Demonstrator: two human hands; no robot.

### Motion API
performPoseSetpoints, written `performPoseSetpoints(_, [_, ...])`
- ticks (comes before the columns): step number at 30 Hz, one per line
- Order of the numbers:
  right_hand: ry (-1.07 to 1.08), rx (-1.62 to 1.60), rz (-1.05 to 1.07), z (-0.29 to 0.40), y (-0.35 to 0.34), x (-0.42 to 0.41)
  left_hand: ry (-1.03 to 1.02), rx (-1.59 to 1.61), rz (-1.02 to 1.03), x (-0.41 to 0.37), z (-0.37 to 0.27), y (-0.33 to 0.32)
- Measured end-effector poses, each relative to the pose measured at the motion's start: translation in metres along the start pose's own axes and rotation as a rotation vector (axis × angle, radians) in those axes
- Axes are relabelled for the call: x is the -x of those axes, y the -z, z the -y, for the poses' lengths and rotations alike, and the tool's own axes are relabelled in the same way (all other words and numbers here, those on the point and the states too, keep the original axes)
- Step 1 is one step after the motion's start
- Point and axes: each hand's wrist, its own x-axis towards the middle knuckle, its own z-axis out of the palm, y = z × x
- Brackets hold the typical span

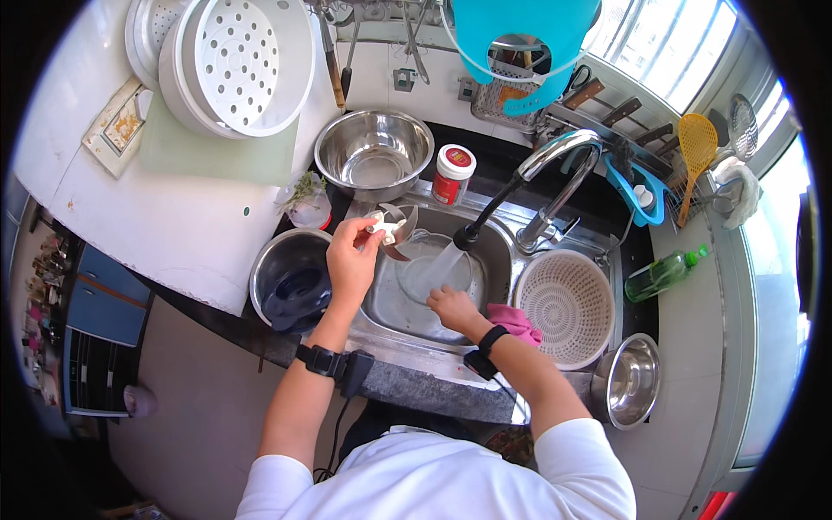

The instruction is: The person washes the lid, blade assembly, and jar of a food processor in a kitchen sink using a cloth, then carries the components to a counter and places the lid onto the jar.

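Observation:
My left hand (354, 257) grips a white plastic blade hub (388, 229) with several curved metal blades, raised over the left side of the steel sink (416, 325). Water streams from the black spray head of the chrome faucet (565, 140) into a clear glass bowl (432, 270) in the sink. My right hand (453, 308) is beside the stream, low over the bowl's near side, with its fingers curled; whether they hold something cannot be told.
Left of the sink is a steel bowl (259, 279) holding a dark object; behind stands another steel bowl (374, 153) beside a red-and-white jar (454, 174). At right are a pink cloth (513, 323), a plastic colander (565, 309), a steel pot (630, 383) and a green bottle (660, 276).

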Motion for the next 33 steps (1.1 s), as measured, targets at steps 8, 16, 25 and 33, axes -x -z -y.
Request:
performPoseSetpoints(8, [0.108,0.12,0.01,-0.015,-0.013,0.012,-0.025,-0.022,-0.017,-0.005,0.003,0.008])
performPoseSetpoints(16, [-0.015,0.05,0.15,-0.012,-0.008,0.006,-0.007,-0.027,-0.01,-0.007,0.008,0.008])
performPoseSetpoints(25, [-0.104,-0.083,0.092,-0.006,-0.008,-0.006,-0.037,-0.04,-0.017,-0.011,0.004,0.008])
performPoseSetpoints(33, [-0.078,-0.047,0.108,-0.014,-0.008,-0.006,0.01,-0.018,0.025,-0.007,0.005,0.002])
